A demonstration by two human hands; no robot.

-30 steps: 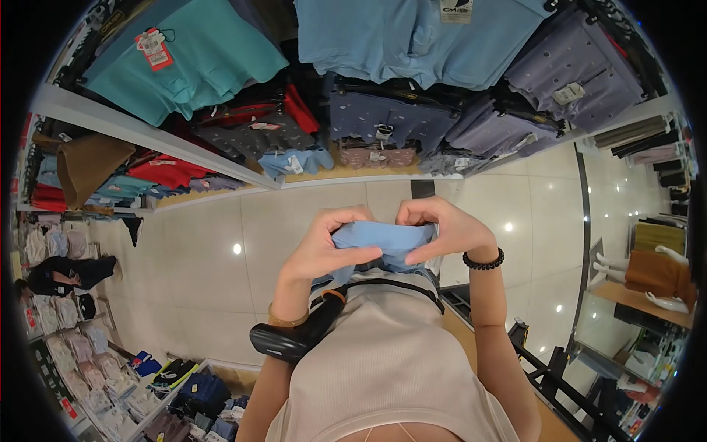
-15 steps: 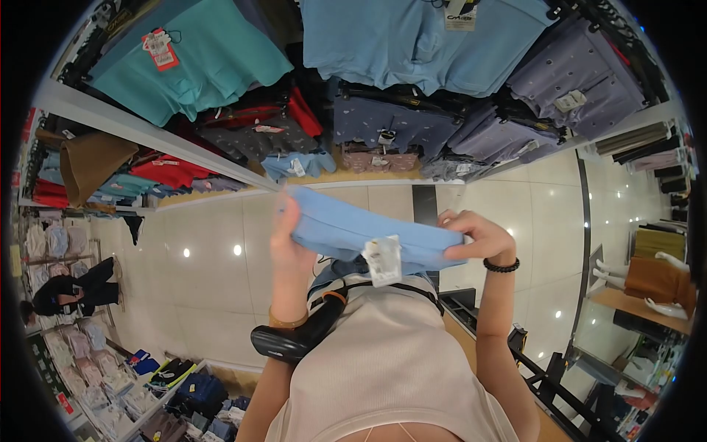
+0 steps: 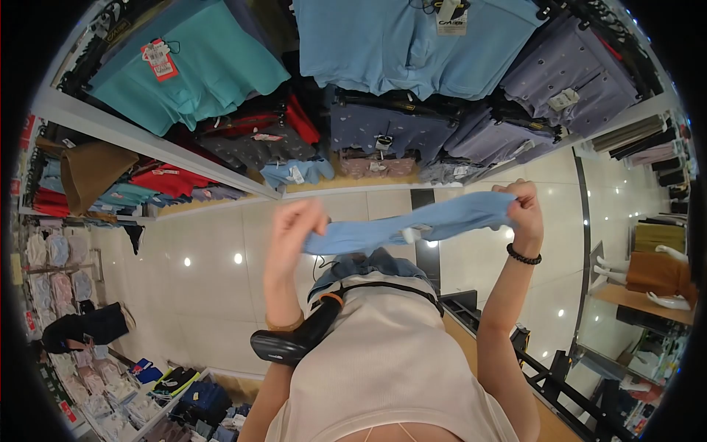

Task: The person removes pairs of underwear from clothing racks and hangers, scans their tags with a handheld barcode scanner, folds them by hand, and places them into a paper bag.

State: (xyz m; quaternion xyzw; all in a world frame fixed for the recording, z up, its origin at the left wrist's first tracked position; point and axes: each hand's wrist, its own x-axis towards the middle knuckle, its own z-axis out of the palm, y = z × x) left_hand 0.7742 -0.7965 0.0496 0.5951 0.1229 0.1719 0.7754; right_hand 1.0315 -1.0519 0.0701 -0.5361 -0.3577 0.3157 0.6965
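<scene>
A light blue garment (image 3: 449, 215) is stretched sideways in front of my body, narrow and slightly twisted, with a white tag (image 3: 414, 233) near its middle. My left hand (image 3: 297, 225), a little blurred, is closed on its left end. The right end is gripped in my right hand (image 3: 524, 208), which is raised somewhat higher. A black handheld device (image 3: 291, 342) with an orange ring hangs at my waist beside my left forearm.
Racks of hanging shorts, teal (image 3: 191, 66), light blue (image 3: 420, 48) and purple (image 3: 571, 74), stand ahead. A person in dark clothes (image 3: 88, 328) is at the far left. Black metal bars (image 3: 563, 372) and mannequin hands (image 3: 666, 300) are at the right.
The blue garment went from bunched between my close hands to spread wide, then narrowed and tilted up at the right. My right hand moved right and up. The person at the left shifted.
</scene>
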